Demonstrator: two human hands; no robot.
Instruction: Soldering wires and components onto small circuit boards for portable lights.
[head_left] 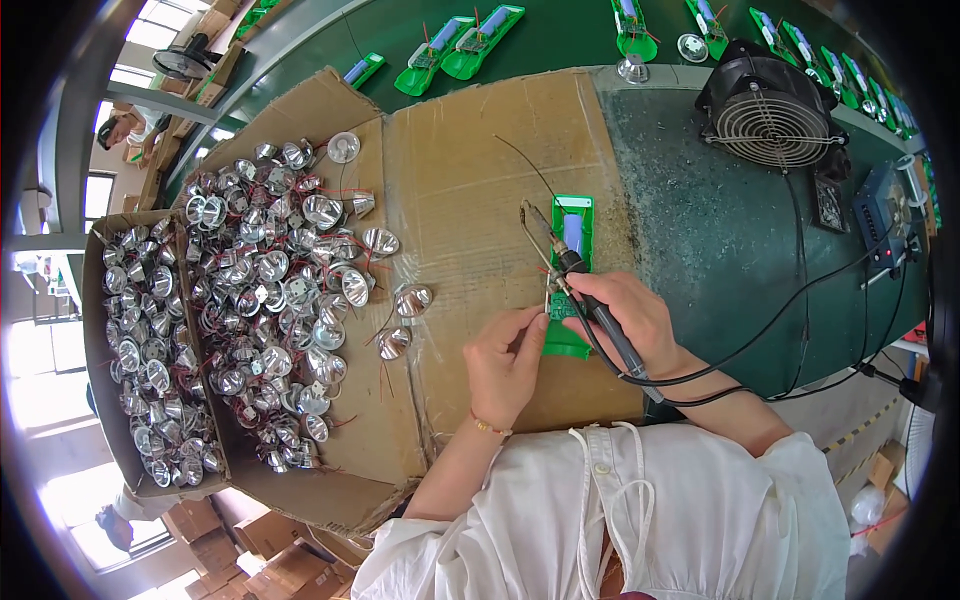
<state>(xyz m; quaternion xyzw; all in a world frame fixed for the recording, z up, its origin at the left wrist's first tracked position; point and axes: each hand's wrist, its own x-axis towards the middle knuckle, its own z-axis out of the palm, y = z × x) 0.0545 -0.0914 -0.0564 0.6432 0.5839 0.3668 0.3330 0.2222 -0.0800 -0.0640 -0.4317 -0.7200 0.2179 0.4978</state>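
My right hand (638, 318) is wrapped round a soldering iron (618, 345), whose bent metal feed tube and tip point up and away from me. Beneath the iron lies an open green plastic housing (569, 346) on cardboard. Inside it are a blue cylindrical battery (573, 232) and a small green circuit board (565, 308). My left hand (503, 362) pinches thumb and fingertips together at the board's left edge; what sits between them is too small to make out. A thin dark wire arcs up beyond the iron's tip.
A cardboard box (345, 440) at left holds many silver reflector cups (272, 265) with red wires; two lie loose by its edge. A black fan (770, 125) stands back right, near a blue soldering station (880, 222). Several green housings (482, 42) line the far side. Black cables cross at right.
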